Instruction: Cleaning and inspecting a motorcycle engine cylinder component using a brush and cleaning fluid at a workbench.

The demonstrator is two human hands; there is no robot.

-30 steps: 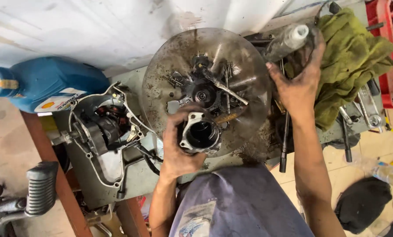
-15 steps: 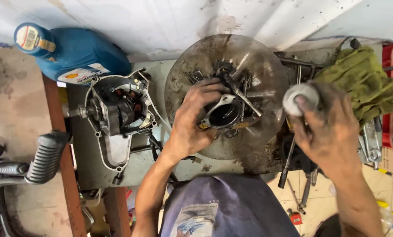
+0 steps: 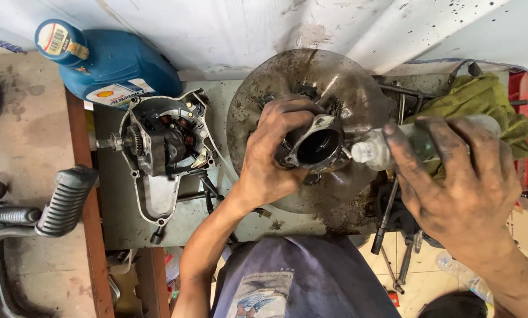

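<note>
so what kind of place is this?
Most likely a small motorcycle repair shop. An opened engine cover showing coils lies on the bench by a blue oil jug, and greasy hand tools lie around a dirty metal pan.

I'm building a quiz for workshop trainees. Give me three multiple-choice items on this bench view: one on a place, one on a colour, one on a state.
1. Where does the engine cover lie?
A. left of the round metal pan
B. inside the pan
C. on the rag

2. What colour is the oil jug?
A. red
B. blue
C. white

3. What does the right hand hold?
A. nothing
B. a wrench
C. a small clear bottle

A: it sits on the bench beside the pan.
B: its body is blue.
C: its fingers wrap the bottle, aimed at the cylinder in the left hand.
</note>
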